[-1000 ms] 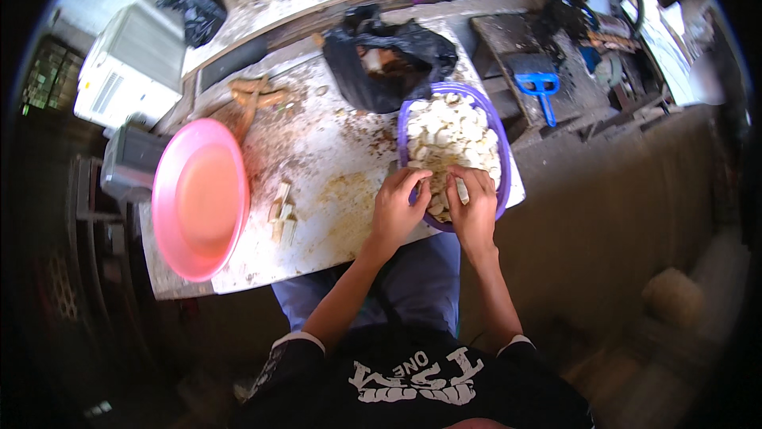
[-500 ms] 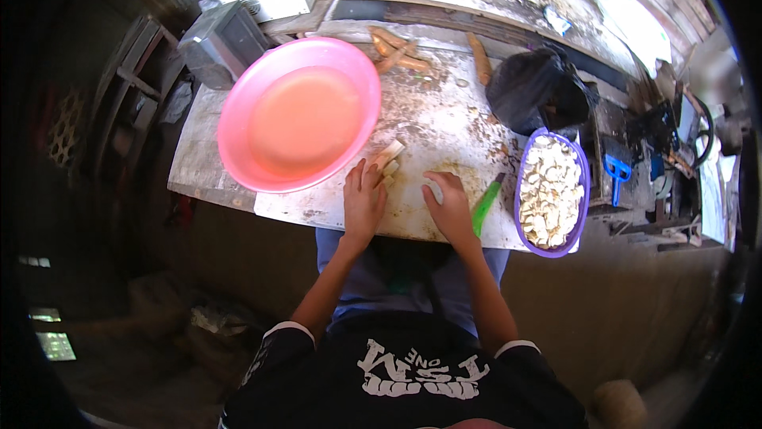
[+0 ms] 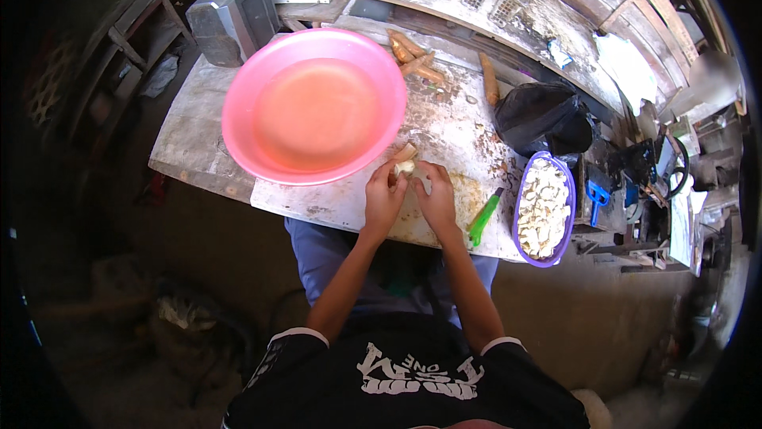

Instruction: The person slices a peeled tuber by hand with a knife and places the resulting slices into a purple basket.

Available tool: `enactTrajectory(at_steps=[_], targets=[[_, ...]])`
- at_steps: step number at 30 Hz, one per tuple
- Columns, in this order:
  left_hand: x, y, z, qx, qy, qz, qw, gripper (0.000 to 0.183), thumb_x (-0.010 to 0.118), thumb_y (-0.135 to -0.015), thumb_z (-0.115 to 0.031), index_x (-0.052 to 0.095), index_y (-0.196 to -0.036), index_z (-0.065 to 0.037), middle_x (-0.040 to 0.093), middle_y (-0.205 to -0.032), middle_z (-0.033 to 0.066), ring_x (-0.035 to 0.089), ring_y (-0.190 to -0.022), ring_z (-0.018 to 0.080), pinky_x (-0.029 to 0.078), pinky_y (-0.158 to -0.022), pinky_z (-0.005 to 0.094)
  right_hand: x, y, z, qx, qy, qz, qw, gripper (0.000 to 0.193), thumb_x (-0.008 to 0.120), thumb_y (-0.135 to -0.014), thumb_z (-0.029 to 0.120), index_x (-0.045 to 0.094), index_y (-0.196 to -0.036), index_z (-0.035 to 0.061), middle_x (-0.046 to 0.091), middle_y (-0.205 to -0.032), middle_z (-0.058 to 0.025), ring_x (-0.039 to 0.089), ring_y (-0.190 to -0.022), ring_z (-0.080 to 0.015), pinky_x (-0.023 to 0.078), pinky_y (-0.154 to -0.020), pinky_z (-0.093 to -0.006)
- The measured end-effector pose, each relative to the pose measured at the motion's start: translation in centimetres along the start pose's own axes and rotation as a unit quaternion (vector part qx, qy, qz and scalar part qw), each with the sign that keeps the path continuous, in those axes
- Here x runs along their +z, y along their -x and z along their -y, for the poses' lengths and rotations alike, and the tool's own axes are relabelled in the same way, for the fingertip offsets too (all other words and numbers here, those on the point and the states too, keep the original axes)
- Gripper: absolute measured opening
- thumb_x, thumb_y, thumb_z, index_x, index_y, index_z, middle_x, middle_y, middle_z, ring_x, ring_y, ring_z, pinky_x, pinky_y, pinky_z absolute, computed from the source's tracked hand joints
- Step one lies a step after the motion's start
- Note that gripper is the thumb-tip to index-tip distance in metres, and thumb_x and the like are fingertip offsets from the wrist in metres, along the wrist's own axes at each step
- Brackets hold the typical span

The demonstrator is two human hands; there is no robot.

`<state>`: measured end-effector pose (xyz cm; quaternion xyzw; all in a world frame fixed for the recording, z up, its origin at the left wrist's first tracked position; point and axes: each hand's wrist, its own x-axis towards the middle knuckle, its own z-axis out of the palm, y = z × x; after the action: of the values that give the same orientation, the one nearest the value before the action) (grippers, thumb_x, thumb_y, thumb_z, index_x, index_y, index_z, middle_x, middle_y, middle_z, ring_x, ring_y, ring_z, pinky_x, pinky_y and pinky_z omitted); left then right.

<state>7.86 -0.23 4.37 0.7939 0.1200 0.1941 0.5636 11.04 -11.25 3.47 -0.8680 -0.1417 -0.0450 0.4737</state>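
In front of me on the table, my left hand [image 3: 384,197] and my right hand [image 3: 436,197] come together with bent fingers around a pale piece of peeled root [image 3: 405,167]. Both sets of fingertips are at it, and they partly cover it. Just beyond lies another peeled root length [image 3: 406,152], brownish on its side. To the right of my right hand a knife with a green handle [image 3: 483,221] lies on the table. Farther right stands a purple oval basket [image 3: 517,223] filled with pale cut pieces [image 3: 545,205].
A large pink basin [image 3: 236,123] holding cloudy liquid stands to the left. Several brown unpeeled roots [image 3: 417,56] lie at the table's back, with one more root [image 3: 489,80] apart. A black plastic bag [image 3: 540,115] stands back right, near a blue-handled tool [image 3: 597,200].
My right hand has moved left to meet my left hand at the root piece. The left hand has shifted slightly right and away from me. The green knife is more fully visible.
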Motion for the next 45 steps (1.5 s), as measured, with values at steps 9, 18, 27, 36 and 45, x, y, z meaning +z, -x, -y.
enactTrajectory(at_steps=[9, 18, 27, 36, 45], targets=[[2.5, 3.3, 0.5, 0.069, -0.136, 0.114, 0.982, 0.028, 0.057, -0.072, -0.005, 0.055, -0.099, 0.000, 0.057, -0.090, 0.0151, 0.051, -0.090, 0.0303, 0.043, -0.075, 0.0392, -6.6, 4.7, -1.2, 0.089, 0.304, -0.075, 0.945, 0.041, 0.057, -0.075, 0.012, 0.048, -0.114, 0.0013, 0.051, -0.101, -0.0221, 0.048, -0.095, -0.0377, 0.039, -0.083, -0.0433], [0.3, 1.4, 3.2, 0.151, -0.169, 0.171, 0.959, 0.027, 0.064, -0.067, -0.003, 0.058, -0.093, -0.003, 0.053, -0.097, 0.0123, 0.049, -0.092, 0.0299, 0.041, -0.081, 0.0372, -3.8, 6.1, -4.5, 0.145, 0.246, -0.082, 0.955, 0.063, 0.056, -0.071, 0.004, 0.027, -0.127, -0.0028, 0.042, -0.106, -0.0303, 0.044, -0.096, -0.0446, 0.037, -0.085, -0.0461], [-0.9, -0.1, 5.0, 0.247, -0.124, 0.141, 0.951, 0.020, 0.065, -0.068, -0.001, 0.061, -0.088, -0.002, 0.055, -0.085, 0.0104, 0.050, -0.087, 0.0277, 0.042, -0.077, 0.0349, -1.2, 6.1, 1.0, 0.136, 0.107, -0.029, 0.984, 0.043, 0.046, -0.079, 0.007, 0.034, -0.119, -0.0041, 0.045, -0.098, -0.0268, 0.051, -0.079, -0.0449, 0.043, -0.067, -0.0502], [-1.2, 0.2, 5.0, 0.303, -0.120, 0.137, 0.935, 0.022, 0.064, -0.068, 0.001, 0.059, -0.090, 0.000, 0.053, -0.085, 0.0119, 0.049, -0.087, 0.0299, 0.042, -0.076, 0.0355, 1.7, 7.3, 2.3, 0.110, 0.217, 0.083, 0.967, 0.040, 0.047, -0.081, 0.010, 0.034, -0.117, -0.0025, 0.050, -0.090, -0.0203, 0.060, -0.066, -0.0362, 0.050, -0.056, -0.0401], [-0.8, 0.6, 4.7, 0.311, -0.110, 0.132, 0.935, 0.022, 0.063, -0.070, -0.001, 0.058, -0.092, 0.001, 0.053, -0.086, 0.0119, 0.049, -0.088, 0.0305, 0.043, -0.076, 0.0360, 1.1, 7.8, 2.6, 0.102, 0.236, 0.088, 0.962, 0.041, 0.047, -0.080, 0.009, 0.033, -0.117, -0.0032, 0.052, -0.087, -0.0198, 0.060, -0.065, -0.0350, 0.050, -0.055, -0.0406]])
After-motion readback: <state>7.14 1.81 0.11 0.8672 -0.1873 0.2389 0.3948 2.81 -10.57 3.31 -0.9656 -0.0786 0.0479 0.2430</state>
